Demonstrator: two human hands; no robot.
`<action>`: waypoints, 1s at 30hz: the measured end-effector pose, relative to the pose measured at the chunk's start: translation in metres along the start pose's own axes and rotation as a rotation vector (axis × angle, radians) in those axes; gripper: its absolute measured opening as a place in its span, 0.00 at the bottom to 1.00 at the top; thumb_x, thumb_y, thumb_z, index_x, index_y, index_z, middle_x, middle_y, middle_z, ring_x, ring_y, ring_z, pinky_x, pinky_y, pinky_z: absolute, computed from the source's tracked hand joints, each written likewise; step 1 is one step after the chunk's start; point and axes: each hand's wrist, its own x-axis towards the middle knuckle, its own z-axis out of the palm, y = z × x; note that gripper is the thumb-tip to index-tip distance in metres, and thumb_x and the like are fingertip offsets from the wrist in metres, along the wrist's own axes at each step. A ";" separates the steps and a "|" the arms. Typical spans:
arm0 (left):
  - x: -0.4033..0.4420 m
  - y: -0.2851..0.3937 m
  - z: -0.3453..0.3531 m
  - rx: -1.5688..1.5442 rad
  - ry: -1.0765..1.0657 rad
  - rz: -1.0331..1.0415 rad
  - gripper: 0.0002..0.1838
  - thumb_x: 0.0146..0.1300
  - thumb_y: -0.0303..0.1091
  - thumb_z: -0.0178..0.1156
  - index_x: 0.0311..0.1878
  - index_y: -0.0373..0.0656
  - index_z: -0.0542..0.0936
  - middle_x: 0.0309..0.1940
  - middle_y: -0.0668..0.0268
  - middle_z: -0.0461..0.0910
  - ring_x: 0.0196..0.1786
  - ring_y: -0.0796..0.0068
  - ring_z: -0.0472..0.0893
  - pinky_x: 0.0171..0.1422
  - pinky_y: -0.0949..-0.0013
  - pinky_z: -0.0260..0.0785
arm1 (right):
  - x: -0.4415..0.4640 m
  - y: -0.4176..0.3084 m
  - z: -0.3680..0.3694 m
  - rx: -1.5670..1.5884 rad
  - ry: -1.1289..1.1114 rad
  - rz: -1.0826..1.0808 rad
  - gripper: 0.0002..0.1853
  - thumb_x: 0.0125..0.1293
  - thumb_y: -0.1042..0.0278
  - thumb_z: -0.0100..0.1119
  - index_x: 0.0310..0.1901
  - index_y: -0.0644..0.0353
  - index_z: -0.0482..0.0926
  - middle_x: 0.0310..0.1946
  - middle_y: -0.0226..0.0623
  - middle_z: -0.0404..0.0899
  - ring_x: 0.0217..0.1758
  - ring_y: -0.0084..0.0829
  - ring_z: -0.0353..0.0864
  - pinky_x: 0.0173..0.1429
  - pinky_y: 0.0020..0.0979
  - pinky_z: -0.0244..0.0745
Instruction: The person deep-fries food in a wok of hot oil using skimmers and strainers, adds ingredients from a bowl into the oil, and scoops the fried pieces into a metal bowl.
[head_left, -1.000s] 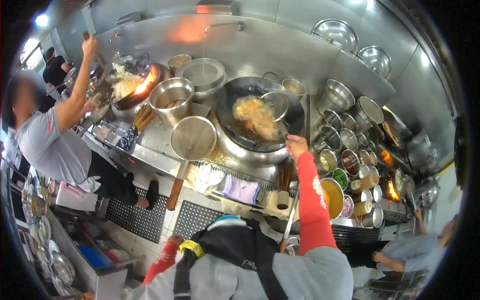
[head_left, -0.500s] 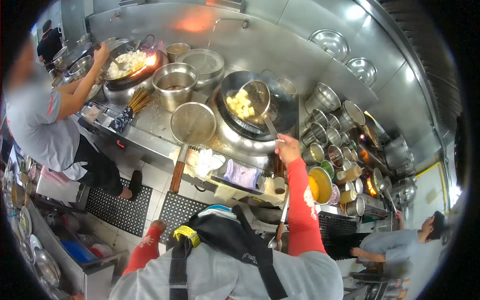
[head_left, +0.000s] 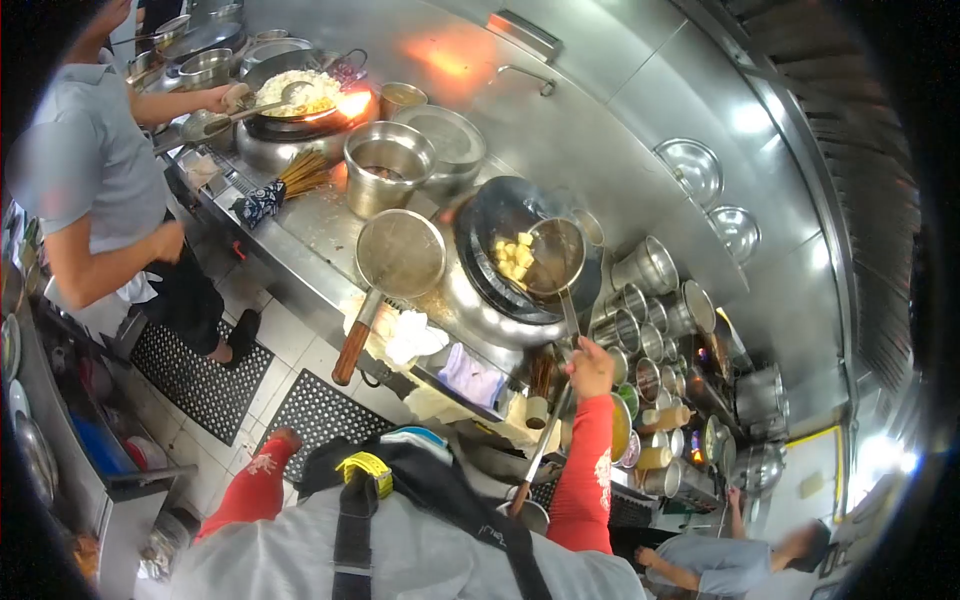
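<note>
My right hand point(head_left: 592, 368) is closed around the handle of a round mesh strainer point(head_left: 557, 258). The strainer's head is down inside a dark wok point(head_left: 482, 222), touching or just beside several pale yellow cubes of food point(head_left: 514, 257). My left hand point(head_left: 287, 438) hangs low by my body, over the floor mat, apart from any tool; its fingers are too small and shaded to read. Left of the wok, a second, larger strainer point(head_left: 400, 252) with a wooden handle rests over the counter's front edge.
A steel pot point(head_left: 388, 165) and bamboo brush point(head_left: 300, 175) stand to the left. A co-worker point(head_left: 110, 190) is at another wok point(head_left: 335, 115) with flame beside it. Steel containers point(head_left: 645, 262) crowd the right. Folded cloths point(head_left: 470, 375) lie along the front edge.
The view has turned, shifting the scene. My right hand has drawn the strainer rightward and nearer, so it covers less of the cubes. The left co-worker's arms have lowered.
</note>
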 end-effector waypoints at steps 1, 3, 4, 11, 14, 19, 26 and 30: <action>0.003 0.007 -0.011 0.009 -0.084 0.011 0.18 0.56 0.38 0.48 0.43 0.39 0.81 0.44 0.51 0.79 0.50 0.58 0.78 0.56 0.59 0.70 | 0.000 -0.008 0.001 -0.029 0.000 0.036 0.20 0.57 0.77 0.51 0.53 0.69 0.72 0.20 0.33 0.74 0.14 0.19 0.67 0.18 0.22 0.61; -0.006 0.017 -0.021 -0.258 -0.008 -0.079 0.18 0.55 0.37 0.48 0.42 0.38 0.81 0.45 0.50 0.79 0.51 0.57 0.78 0.56 0.60 0.70 | 0.003 -0.013 0.002 -0.041 0.004 0.063 0.20 0.57 0.77 0.51 0.54 0.69 0.71 0.17 0.32 0.73 0.11 0.18 0.63 0.14 0.21 0.56; -0.011 0.023 -0.029 -0.274 -0.015 -0.076 0.18 0.55 0.37 0.48 0.42 0.37 0.81 0.45 0.50 0.79 0.51 0.57 0.78 0.56 0.60 0.70 | 0.004 -0.011 0.003 -0.023 0.004 0.054 0.21 0.57 0.76 0.52 0.54 0.67 0.71 0.17 0.31 0.72 0.11 0.17 0.62 0.13 0.20 0.55; -0.001 0.014 -0.021 -0.408 -0.008 -0.063 0.17 0.55 0.41 0.52 0.37 0.37 0.82 0.37 0.52 0.80 0.41 0.57 0.81 0.47 0.60 0.73 | 0.009 -0.017 0.001 -0.053 0.001 0.045 0.21 0.57 0.74 0.53 0.55 0.64 0.71 0.17 0.31 0.72 0.10 0.17 0.61 0.12 0.21 0.54; -0.008 0.018 -0.023 -0.178 0.032 0.099 0.17 0.58 0.42 0.50 0.40 0.41 0.82 0.40 0.53 0.80 0.45 0.58 0.80 0.50 0.62 0.72 | 0.010 -0.013 -0.001 -0.053 0.004 0.024 0.20 0.58 0.73 0.53 0.54 0.63 0.71 0.16 0.30 0.72 0.10 0.17 0.61 0.12 0.21 0.53; -0.065 0.078 -0.103 -0.564 0.003 0.311 0.14 0.59 0.38 0.54 0.43 0.41 0.80 0.37 0.57 0.81 0.44 0.64 0.80 0.49 0.66 0.71 | 0.003 -0.009 0.004 0.216 0.016 0.132 0.19 0.58 0.73 0.54 0.52 0.65 0.70 0.18 0.34 0.75 0.11 0.19 0.64 0.13 0.22 0.56; -0.054 0.083 -0.174 -0.756 0.205 0.351 0.08 0.55 0.32 0.59 0.37 0.41 0.80 0.28 0.64 0.80 0.31 0.76 0.78 0.39 0.72 0.71 | 0.023 0.010 0.015 0.128 0.045 0.096 0.19 0.57 0.74 0.52 0.51 0.67 0.71 0.18 0.35 0.74 0.11 0.20 0.65 0.13 0.22 0.56; -0.040 0.068 -0.164 -0.555 0.274 0.360 0.10 0.54 0.35 0.60 0.36 0.41 0.81 0.30 0.60 0.82 0.35 0.68 0.81 0.44 0.68 0.72 | 0.036 0.016 0.029 -0.053 0.057 -0.031 0.14 0.57 0.74 0.52 0.45 0.68 0.74 0.20 0.35 0.75 0.16 0.22 0.71 0.16 0.24 0.61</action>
